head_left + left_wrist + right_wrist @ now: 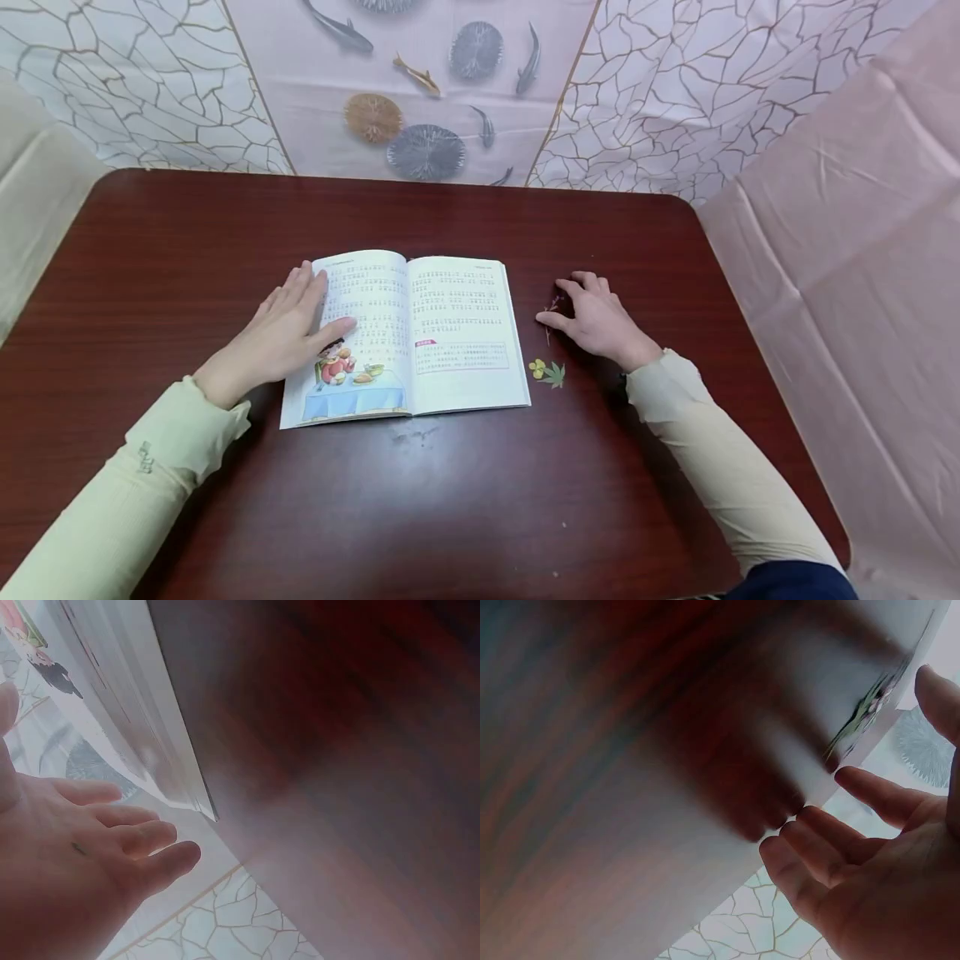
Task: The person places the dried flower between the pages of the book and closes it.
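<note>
The book (459,392) lies spread on the dark reddish-brown surface (465,508), printed pages up. The left hand (281,333) rests along its left page, fingers stretched out and thumb apart, so the grip is clamped on nothing; the hand hides part of the page's outer margin and some of the print. The characters are too small to read, and the printed picture (356,390) of a figure at a table is partly covered near the thumb. In the left wrist view the book shows only as a slanting edge, cut off at the top, with the thumb cropped.

Right of the book, the right hand (600,321) reaches to a thin sprig (553,305), thumb on one side and fingertips on the other. Its grip stands apart; the thumb crosses part of the stem, and whether any fingertip touches it is hard to tell. The right wrist view shows the sprig edge-on and blurred — a narrow streak beside the index fingertip.

Nearer the person, a yellow flower (537,367) and a green leaf (554,374) lie side by side; whether they overlap is unclear. Both sleeves (142,483) run out of frame — something dark under the right cuff cannot be made out.
</note>
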Demonstrator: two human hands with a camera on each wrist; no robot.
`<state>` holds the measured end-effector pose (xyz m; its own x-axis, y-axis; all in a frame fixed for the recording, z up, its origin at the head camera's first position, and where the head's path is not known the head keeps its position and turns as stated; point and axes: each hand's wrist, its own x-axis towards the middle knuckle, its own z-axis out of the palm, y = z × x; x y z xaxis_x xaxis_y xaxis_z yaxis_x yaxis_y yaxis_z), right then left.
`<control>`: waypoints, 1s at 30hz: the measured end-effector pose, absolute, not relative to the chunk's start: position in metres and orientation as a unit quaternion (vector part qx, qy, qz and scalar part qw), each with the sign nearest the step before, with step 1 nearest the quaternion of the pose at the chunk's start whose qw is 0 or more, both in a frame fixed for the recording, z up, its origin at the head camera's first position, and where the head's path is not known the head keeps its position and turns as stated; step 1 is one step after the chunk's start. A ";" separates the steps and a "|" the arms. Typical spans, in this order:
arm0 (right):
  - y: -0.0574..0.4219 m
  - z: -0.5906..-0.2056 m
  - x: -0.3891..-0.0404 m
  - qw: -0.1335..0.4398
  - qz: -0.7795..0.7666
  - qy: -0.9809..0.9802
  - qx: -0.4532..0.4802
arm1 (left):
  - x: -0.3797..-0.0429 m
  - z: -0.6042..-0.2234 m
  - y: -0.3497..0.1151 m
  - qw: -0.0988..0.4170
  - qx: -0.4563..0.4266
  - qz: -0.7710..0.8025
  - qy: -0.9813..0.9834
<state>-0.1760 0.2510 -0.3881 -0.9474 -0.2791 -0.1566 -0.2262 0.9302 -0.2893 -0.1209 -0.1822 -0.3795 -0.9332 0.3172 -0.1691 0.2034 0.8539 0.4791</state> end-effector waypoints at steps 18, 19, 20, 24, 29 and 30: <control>0.242 -0.383 -0.174 0.103 -0.120 0.977 -0.142 | -0.130 -0.372 -0.182 0.146 0.132 0.230 0.953; 0.242 -0.383 -0.174 0.102 -0.120 0.977 -0.142 | -0.130 -0.373 -0.181 0.151 0.135 0.228 0.952; 0.242 -0.383 -0.174 0.101 -0.120 0.977 -0.142 | -0.129 -0.374 -0.180 0.156 0.138 0.226 0.952; 0.241 -0.383 -0.175 0.095 -0.120 0.978 -0.143 | -0.129 -0.373 -0.177 0.167 0.146 0.220 0.950; 0.241 -0.383 -0.174 0.090 -0.118 0.979 -0.142 | -0.128 -0.371 -0.175 0.180 0.151 0.220 0.947; 0.241 -0.382 -0.174 0.090 -0.118 0.979 -0.141 | -0.128 -0.371 -0.175 0.182 0.152 0.220 0.946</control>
